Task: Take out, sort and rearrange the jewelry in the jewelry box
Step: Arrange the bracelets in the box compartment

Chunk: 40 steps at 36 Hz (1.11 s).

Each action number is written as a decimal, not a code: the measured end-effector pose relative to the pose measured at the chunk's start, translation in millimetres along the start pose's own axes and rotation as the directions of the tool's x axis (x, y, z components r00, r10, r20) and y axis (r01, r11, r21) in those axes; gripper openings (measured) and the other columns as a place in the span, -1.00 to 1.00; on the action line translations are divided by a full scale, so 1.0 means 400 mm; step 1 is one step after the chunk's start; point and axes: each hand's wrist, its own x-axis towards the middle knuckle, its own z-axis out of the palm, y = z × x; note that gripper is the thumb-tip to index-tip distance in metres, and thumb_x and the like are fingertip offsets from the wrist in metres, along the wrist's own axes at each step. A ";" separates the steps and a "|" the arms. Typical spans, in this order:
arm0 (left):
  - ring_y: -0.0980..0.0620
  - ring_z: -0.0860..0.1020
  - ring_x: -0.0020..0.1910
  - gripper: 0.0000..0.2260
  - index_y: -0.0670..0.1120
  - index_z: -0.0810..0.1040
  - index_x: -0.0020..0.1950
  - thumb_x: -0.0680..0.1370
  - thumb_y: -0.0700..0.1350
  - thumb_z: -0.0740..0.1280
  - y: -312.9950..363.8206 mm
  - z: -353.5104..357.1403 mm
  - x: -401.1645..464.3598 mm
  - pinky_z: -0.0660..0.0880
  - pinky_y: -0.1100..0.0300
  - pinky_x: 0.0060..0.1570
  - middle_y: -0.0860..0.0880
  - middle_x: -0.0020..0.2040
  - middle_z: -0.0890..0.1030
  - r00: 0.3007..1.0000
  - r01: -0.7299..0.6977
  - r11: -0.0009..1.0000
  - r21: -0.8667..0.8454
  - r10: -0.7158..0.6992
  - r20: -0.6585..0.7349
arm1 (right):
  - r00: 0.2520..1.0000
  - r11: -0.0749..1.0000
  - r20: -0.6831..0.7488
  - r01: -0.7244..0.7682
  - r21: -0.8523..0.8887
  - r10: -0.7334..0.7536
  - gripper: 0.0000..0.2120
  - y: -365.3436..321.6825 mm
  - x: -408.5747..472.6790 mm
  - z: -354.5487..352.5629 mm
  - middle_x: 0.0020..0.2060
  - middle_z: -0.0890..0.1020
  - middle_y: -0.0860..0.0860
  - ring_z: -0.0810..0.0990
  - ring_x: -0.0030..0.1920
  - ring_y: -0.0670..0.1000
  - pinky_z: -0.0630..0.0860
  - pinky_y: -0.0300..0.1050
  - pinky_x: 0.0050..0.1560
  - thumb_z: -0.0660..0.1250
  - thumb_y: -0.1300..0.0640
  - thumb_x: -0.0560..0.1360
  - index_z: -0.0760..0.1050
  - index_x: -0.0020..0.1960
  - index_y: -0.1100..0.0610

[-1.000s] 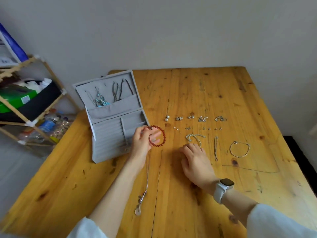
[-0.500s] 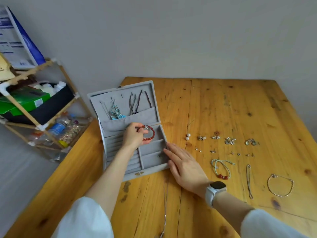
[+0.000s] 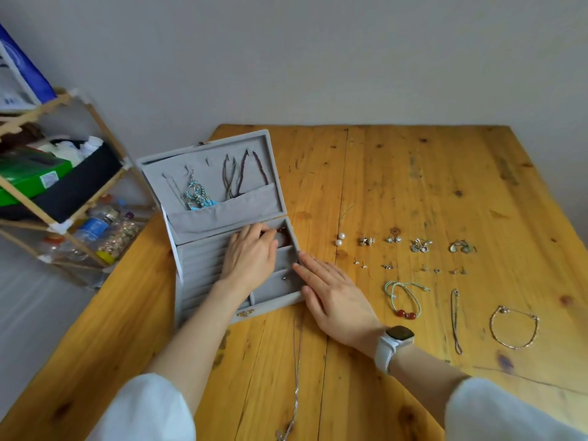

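Wooden table [image 3: 413, 186] carries an open grey jewelry box [image 3: 222, 224] near its left edge. Left hand [image 3: 251, 259] lowers a red bead bracelet [image 3: 281, 231] into the far right compartment, fingers curled on it; right hand [image 3: 334, 300] rests flat, fingers straight, against the box's right wall.

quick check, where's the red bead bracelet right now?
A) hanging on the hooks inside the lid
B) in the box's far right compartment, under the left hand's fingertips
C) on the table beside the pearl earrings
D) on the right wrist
B: the red bead bracelet shows partly under the fingertips of the left hand, in the far right compartment of the jewelry box.
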 end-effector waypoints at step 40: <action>-0.09 0.50 0.21 -0.54 -0.15 0.58 0.14 0.44 0.05 0.07 0.077 -0.029 -0.220 0.34 -0.09 0.13 -0.11 0.19 0.58 0.931 0.349 0.933 -0.085 -0.356 -0.077 | 0.982 0.966 -0.159 -0.062 0.253 0.105 -0.89 -0.073 0.131 -0.132 -0.10 0.61 0.09 0.54 -0.15 0.08 0.35 -0.18 -0.17 0.20 0.24 0.53 0.47 0.01 0.19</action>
